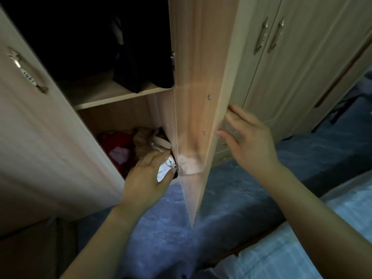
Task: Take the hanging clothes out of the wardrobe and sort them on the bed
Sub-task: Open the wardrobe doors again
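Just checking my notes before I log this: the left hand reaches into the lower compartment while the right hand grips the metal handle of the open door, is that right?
Not quite. The head view shows the right hand on the bare edge of the open door, not on a metal handle. The left hand does reach into the lower compartment.

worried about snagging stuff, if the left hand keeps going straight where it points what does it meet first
Probably the pale crumpled fabric right at the left hand fingertips, in the wardrobe's lower compartment; it may already be touching. Depth is unclear.
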A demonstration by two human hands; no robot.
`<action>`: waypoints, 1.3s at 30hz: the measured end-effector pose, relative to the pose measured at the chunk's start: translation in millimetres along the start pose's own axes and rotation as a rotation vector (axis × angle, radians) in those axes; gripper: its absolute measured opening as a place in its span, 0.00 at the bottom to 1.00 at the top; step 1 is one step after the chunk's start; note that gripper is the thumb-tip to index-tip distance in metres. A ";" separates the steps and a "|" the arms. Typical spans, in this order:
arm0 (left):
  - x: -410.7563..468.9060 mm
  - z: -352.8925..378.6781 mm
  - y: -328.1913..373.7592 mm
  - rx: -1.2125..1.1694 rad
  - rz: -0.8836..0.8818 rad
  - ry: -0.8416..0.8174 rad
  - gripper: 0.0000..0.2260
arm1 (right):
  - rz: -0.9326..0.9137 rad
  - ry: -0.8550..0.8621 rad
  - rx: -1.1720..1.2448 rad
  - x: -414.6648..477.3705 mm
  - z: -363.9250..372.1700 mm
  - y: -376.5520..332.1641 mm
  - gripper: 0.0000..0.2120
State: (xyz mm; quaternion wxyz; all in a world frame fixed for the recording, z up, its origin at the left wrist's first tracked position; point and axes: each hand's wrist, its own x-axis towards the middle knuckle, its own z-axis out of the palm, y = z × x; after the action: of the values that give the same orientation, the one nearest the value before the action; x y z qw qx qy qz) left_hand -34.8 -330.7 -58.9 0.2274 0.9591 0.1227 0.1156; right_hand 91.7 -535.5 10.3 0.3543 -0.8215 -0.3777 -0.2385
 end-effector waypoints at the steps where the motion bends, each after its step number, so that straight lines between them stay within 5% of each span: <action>1: -2.0 -4.4 -1.8 0.016 -0.002 0.016 0.29 | -0.017 0.005 0.021 1.8 4.7 -6.2 0.22; 7: -13.1 -35.5 -25.1 0.126 -0.050 0.080 0.29 | 0.101 -0.086 0.311 17.3 38.7 -47.7 0.34; 18: -0.8 -95.8 -103.0 0.097 -0.080 0.148 0.26 | -0.208 -0.110 0.186 59.4 131.3 -106.5 0.33; 24: 42.2 -128.8 -155.7 0.079 -0.017 0.249 0.30 | -0.080 -0.184 0.162 113.7 180.1 -135.3 0.41; 31: 95.9 -156.9 -229.7 0.114 0.074 0.462 0.28 | -0.142 -0.094 0.187 148.9 260.1 -158.3 0.36; 39: 149.7 -174.6 -292.4 0.132 0.159 0.475 0.29 | -0.051 -0.006 0.144 186.7 324.9 -174.6 0.33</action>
State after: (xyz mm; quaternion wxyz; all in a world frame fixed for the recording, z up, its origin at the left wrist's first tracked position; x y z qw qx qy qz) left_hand 4.5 37.0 -18.0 0.1191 0.9245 0.1040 0.3469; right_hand 106.5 -122.6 -2.7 0.4051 -0.7847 -0.4157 -0.2174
